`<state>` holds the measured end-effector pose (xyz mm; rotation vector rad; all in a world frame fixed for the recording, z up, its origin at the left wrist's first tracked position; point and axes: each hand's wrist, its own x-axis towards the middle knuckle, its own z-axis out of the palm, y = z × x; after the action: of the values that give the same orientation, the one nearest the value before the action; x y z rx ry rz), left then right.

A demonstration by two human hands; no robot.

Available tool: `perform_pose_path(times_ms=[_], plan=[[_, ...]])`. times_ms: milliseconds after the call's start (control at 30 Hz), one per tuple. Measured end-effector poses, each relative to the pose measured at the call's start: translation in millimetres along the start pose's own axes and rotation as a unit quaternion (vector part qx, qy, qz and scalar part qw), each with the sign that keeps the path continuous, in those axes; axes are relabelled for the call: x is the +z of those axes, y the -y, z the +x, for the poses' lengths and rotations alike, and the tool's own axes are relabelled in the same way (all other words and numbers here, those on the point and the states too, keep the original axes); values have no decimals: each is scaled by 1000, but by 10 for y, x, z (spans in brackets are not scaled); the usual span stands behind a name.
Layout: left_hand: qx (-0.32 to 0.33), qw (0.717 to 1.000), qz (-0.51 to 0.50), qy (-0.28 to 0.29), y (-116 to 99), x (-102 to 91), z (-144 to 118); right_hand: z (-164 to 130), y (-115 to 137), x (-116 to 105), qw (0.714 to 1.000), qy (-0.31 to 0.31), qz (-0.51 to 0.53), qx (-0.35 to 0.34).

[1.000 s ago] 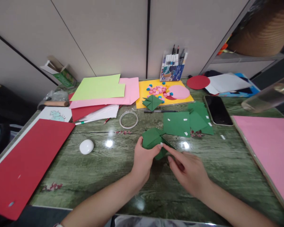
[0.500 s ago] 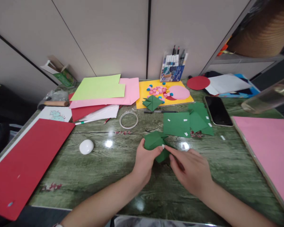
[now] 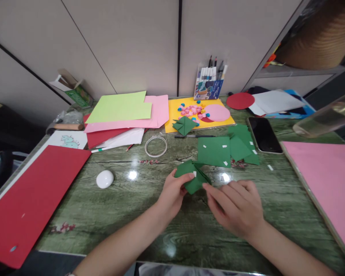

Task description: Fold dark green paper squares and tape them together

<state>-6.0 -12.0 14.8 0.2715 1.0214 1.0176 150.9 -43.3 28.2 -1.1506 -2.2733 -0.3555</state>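
Note:
A folded green paper piece [image 3: 193,178] lies on the green marbled table [image 3: 126,207] in front of me. My left hand [image 3: 172,191] pinches its left side, thumb on top. My right hand [image 3: 237,205] rests just to its right, fingers spread and pointing left, fingertips near the paper's lower right edge; contact is unclear. Behind the piece lie a flat green square [image 3: 214,151] with white tape bits and more green cut-outs [image 3: 243,143].
A big red sheet [image 3: 31,191] lies at left and a pink board [image 3: 330,176] at right. Near the middle sit a white egg-shaped object [image 3: 105,178], a tape ring [image 3: 155,146] and a phone [image 3: 263,134]. Stacked coloured papers [image 3: 123,111], a yellow sheet [image 3: 198,113] with beads, and a marker pack [image 3: 208,82] are behind.
The green folded piece has flattened and turned slightly under my left hand. My right hand has drawn back to the right, its forefinger off the paper's top.

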Motion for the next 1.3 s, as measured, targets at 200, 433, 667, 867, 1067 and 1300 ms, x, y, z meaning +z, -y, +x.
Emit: perform_pose_path(times_ms=[200, 433, 667, 867, 1067, 1300], plan=[[-88, 994, -35, 45, -4, 0, -53, 36, -17, 4, 997, -57, -52, -26], [-96, 993, -24, 71, 22, 26, -130, -52, -147, 68, 987, -105, -119, -17], [-109, 990, -67, 65, 100, 57, -213, -125, -171, 88, 982, -128, -138, -16], [-116, 989, -73, 60, 108, 71, -206, -85, -154, 53, 985, -136, -103, -31], [-118, 989, -66, 56, 120, 62, -187, -48, -156, 59, 987, -127, -90, -37], [-117, 990, -56, 58, 133, 46, -170, -40, -143, 73, 989, -123, -68, -42]])
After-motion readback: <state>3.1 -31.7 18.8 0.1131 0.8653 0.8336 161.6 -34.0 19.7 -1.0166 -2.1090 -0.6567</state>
